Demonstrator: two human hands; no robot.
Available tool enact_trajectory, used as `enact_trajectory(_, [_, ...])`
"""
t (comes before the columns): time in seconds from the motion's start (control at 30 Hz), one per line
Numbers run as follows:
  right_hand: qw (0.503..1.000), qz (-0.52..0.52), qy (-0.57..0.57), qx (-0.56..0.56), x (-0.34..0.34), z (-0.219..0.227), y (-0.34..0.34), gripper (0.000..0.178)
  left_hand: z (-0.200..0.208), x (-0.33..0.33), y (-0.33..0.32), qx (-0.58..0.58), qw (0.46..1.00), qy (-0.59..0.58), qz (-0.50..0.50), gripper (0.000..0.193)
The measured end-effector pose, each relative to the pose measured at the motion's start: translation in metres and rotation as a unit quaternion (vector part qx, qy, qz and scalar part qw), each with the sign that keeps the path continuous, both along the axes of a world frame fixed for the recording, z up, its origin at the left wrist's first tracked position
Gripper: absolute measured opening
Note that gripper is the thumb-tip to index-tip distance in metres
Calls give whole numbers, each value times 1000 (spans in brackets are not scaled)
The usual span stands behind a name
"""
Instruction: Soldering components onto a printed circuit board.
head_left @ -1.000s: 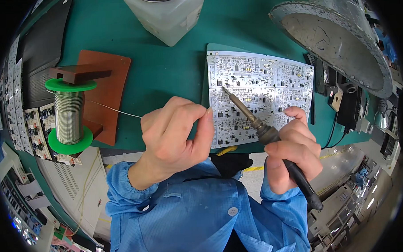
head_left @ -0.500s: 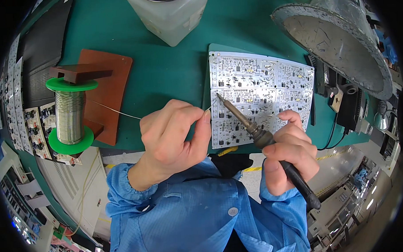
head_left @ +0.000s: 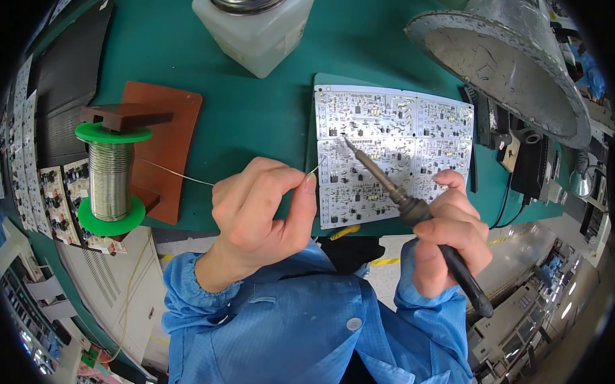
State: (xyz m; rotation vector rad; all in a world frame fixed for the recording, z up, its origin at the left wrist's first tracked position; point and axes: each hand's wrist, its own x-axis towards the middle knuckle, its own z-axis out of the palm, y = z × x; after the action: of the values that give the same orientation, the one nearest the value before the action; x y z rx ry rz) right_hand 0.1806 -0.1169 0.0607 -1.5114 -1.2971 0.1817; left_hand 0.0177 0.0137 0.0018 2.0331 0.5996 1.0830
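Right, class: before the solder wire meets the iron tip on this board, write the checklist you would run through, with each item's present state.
1. Right hand grips the black-handled soldering iron firmly: ok.
2. Iron tip rests on the white printed circuit board, upper left part: ok.
3. Left hand pinches the thin silver solder wire, its end poking past the fingertips: ok.
4. Wire end touches the tip: not ok, still apart.
5. Wire runs free from the green-flanged solder spool: ok.
6. Tip hot and clean: cannot tell.
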Motion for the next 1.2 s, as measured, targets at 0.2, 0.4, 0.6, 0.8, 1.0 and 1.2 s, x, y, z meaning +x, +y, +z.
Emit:
enact_trajectory(0.2, [996,-85,-30,26,18,-2,-35,24,1,0,0,-10,1000,-12,-5,13])
enact_trajectory(0.4, [960,-244,5,138,50,-36,-87,31,2,-3,-2,-36,999,-4,-6,13])
enact_trajectory(0.6, [915,-400,-60,-15,76,-52,-94,39,5,-3,-2,-58,998,13,6,15])
enact_trajectory(0.8, [914,-391,-20,-102,70,-40,-98,36,18,-1,14,-56,998,10,-2,11])
enact_trajectory(1.0, [978,-193,-64,41,42,-22,-80,30,22,17,32,-103,994,20,-5,10])
enact_trajectory(1.2, [998,-60,10,-18,20,5,-28,20,19,27,35,-94,994,61,-1,11])
